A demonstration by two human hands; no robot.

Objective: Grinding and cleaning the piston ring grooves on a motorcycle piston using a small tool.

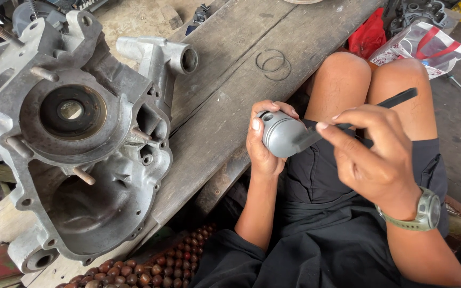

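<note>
A grey metal piston (282,133) is held in the left hand (265,144), whose fingers are wrapped around its side with the thumb laid along the near edge, so that the crown faces toward the right hand. It is kept above the lap, just off the edge of the wooden workbench (230,96). A thin dark flat tool (372,109) is pinched between the thumb and curled fingers of the right hand (372,157), and its lower end is laid against the face of the piston. A wristwatch (425,210) is worn on the right wrist. On the bench, to the left and well apart from the hands, a large aluminium engine case (76,144) is laid open side up. Two thin wire rings (273,63) are seen lying on the planks beyond the hands. A red bag (368,34) rests beyond the knees.
</note>
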